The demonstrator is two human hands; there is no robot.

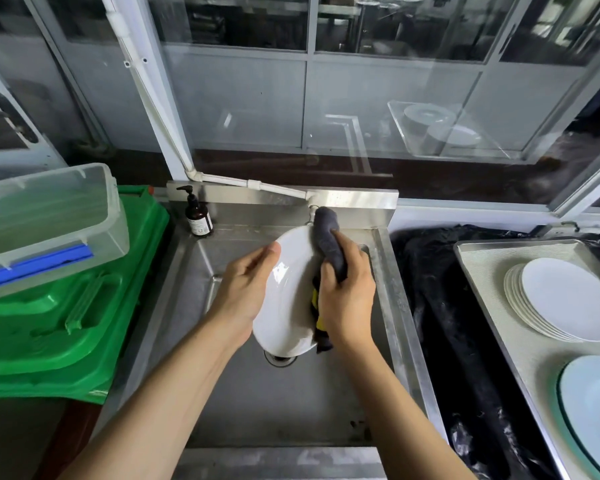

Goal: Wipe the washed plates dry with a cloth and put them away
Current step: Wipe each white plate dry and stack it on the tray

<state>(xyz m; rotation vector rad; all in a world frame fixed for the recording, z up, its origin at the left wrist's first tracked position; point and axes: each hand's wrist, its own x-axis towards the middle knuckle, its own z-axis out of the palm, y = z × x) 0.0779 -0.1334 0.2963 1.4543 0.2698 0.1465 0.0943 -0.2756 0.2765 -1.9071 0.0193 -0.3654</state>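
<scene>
Counted items: one white plate (288, 306) in your hands, one dark grey cloth (328, 242), one stack of white plates (561, 299) on the tray (482, 258) at right (about six rims show, though the exact count is hard to read), and one pale blue-rimmed dish (593, 407) at the tray's near end. There is one steel sink (257, 403), one brown pump bottle (197, 216) on its back-left corner, one clear lidded box (49, 216) resting on green crates (66, 323) at left, and one black bag (440, 306) between sink and tray.

You hold the plate tilted on edge above the sink, over the drain (280, 359). Your left hand (246, 289) forms the supporting grip: thumb laid on the plate's upper left rim, with the fingers passing out of sight behind the plate. Your right hand (349, 292) forms the second grip, its fingers curled round the cloth and pressing it against the plate's right edge. The cloth's upper end stands free above your knuckles, near the tap outlet (313, 211); its lower end, showing a yellow patch, hangs below your wrist beside the plate's lower rim.

The plate thus lies between your two hands, touching both, well apart from the stack on the tray.
</scene>
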